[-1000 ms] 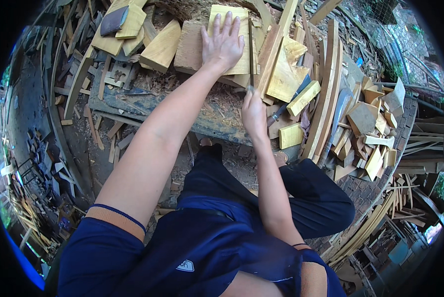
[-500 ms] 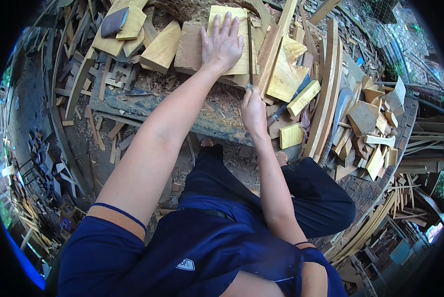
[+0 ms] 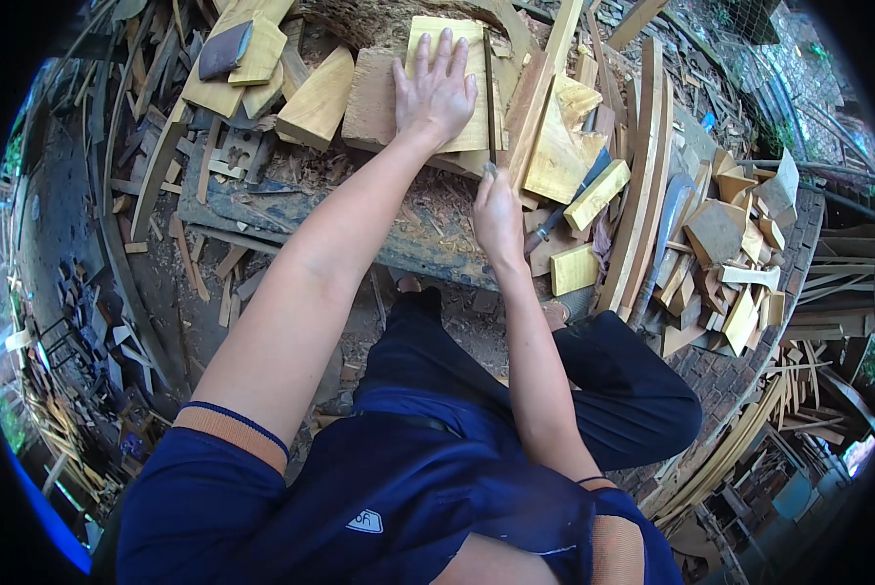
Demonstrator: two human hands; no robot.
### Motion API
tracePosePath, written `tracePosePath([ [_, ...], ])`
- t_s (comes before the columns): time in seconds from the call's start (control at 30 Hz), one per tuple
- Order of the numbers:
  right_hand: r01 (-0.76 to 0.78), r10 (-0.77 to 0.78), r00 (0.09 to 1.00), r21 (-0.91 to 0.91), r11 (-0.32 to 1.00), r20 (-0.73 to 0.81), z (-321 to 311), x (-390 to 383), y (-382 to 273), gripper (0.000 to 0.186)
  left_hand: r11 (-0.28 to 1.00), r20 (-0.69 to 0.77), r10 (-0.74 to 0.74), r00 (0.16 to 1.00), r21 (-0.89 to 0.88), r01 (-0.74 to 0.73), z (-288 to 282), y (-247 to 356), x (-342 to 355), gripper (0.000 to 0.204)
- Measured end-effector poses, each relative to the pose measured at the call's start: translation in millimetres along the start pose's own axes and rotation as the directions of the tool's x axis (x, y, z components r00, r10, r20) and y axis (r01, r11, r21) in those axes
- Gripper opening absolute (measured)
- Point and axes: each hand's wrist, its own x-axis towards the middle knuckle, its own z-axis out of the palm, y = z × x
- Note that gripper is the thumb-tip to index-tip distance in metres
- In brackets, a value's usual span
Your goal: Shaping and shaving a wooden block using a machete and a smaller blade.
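My left hand (image 3: 436,102) lies flat with its fingers spread on a pale yellow wooden board (image 3: 473,125). Under the board is a thick brown wood block (image 3: 370,100), which rests on the low, worn bench. A long, thin, dark blade (image 3: 489,90) runs along the right edge of the board. My right hand (image 3: 499,219) is closed around its near end, the thumb on top. Seen nearly edge-on, the blade does not show its exact kind. Whether it touches the board's edge is hard to tell.
Angular yellow offcuts (image 3: 317,97) lie left of the block. To the right are long upright-looking battens (image 3: 644,175), a dark-bladed tool with a handle (image 3: 555,222) and yellow blocks (image 3: 596,195). A heap of scraps (image 3: 725,244) stands farther right. Wood chips cover the bench (image 3: 359,229).
The blade and my right hand have shifted very slightly to the left. My left hand has moved a touch left too, still flat on the board.
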Motion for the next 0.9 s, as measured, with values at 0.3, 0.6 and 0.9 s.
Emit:
tracePosePath([
  [0.3, -0.047, 0.048, 0.995, -0.012, 0.999, 0.084, -0.6, -34.0, 0.1, 0.023, 1.0, -0.002, -0.019, 1.0, 0.007, 0.019, -2.9, -10.4, -2.1, 0.056],
  [0.6, -0.144, 0.144, 0.981, -0.005, 0.99, 0.128, -2.3, -61.4, 5.3, 0.025, 1.0, -0.004, -0.012, 1.0, -0.003, 0.012, -2.7, -12.8, -6.3, 0.056],
  [0.9, -0.059, 0.061, 0.995, -0.032, 0.998, 0.074, -5.7, 14.9, -10.9, 0.031, 1.0, 0.049, -0.016, 0.999, -0.007, 0.016, -4.7, -5.0, -0.7, 0.057],
])
